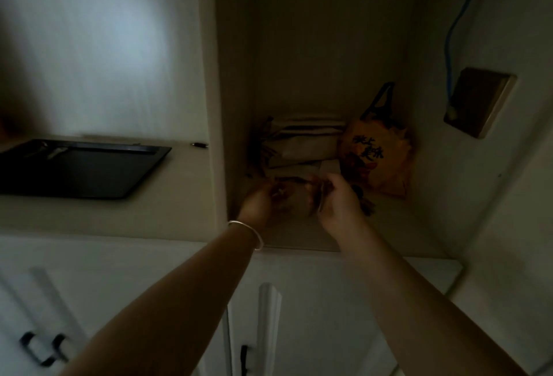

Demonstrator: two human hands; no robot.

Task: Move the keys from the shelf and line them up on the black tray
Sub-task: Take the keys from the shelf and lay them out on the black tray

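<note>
Both hands reach into the dim shelf [299, 235] recess on the right. The left hand [258, 200] curls around something small and metallic – probably a key, though blur and gloom hide it. The right hand [336, 199] pinches a thin, pale, edge-on object; I cannot tell what it is. Behind them sit an orange bag [377, 154] and folded paper bags [302, 142]. The black tray [86, 172] lies on the worktop [89, 214] to the left, with a few pale items – perhaps keys – at its far edge. The step in hand looks like gathering keys; next, carry them left and set them down in a row.
</note>
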